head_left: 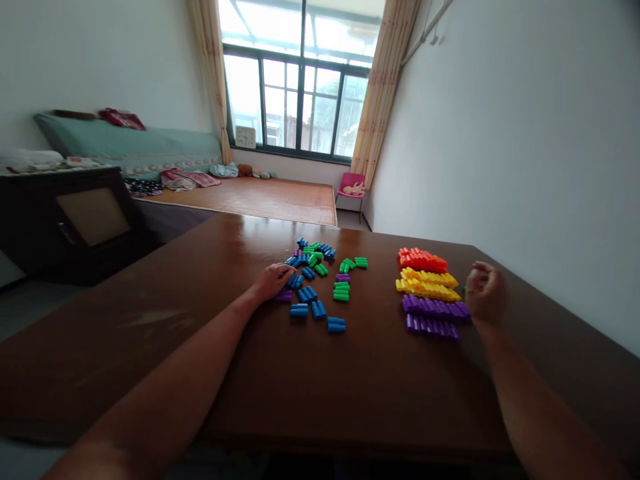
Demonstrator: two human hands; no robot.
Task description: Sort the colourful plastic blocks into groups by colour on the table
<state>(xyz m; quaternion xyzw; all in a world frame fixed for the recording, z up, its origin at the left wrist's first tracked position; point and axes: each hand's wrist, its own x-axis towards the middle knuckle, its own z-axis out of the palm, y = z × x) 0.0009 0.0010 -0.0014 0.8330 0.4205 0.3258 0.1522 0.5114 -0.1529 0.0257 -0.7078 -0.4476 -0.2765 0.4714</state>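
My left hand (271, 281) lies low at the left edge of a scattered group of small plastic blocks, its fingers reaching onto the blue blocks (295, 281). A purple block (284, 295) is just below that hand. Green blocks (341, 291) lie to the right of the blue ones. My right hand (485, 292) is curled closed, slightly blurred, beside the right ends of the coloured rows. A sliver of a green block (465, 290) shows at its left edge; whether the fingers hold it is unclear. Closest to this hand are the purple rows (435, 309) and yellow rows (429, 283).
Orange-red blocks (423, 259) form the farthest rows. Everything lies on a glossy brown table (280, 387). Beyond it stand a bed (260, 197) and a pink chair (353, 181) under the window. A dark cabinet (35, 207) is at the left, a white wall at the right.
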